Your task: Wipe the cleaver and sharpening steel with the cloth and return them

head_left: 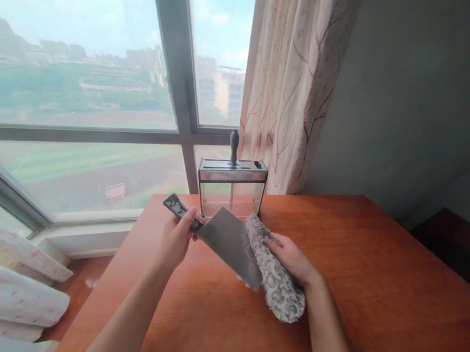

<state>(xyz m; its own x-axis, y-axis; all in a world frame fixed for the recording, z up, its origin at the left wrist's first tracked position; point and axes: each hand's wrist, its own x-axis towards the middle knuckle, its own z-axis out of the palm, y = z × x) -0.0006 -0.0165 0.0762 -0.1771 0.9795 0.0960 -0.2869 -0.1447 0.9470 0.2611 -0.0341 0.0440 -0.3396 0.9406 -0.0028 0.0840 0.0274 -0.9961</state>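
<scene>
My left hand (180,234) is closed around the dark handle of a cleaver (230,243), near where the handle meets the blade. The broad grey blade slants down to the right above the table. In my right hand (291,257) is a fluffy grey-and-white cloth (277,279), bunched up and pressed against the blade's far end. Part of the blade's right end is hidden behind the cloth. Just beyond the cleaver stands a clear-sided knife block (233,171) with a metal top, and one dark-handled knife (234,146) sticks up from it.
The brown wooden table (338,247) spreads under my arms and off to the right. A large window (78,80) lies ahead and to the left. Patterned curtains (291,79) hang behind the knife block and at the lower left. A dark piece of furniture (455,245) stands at the right.
</scene>
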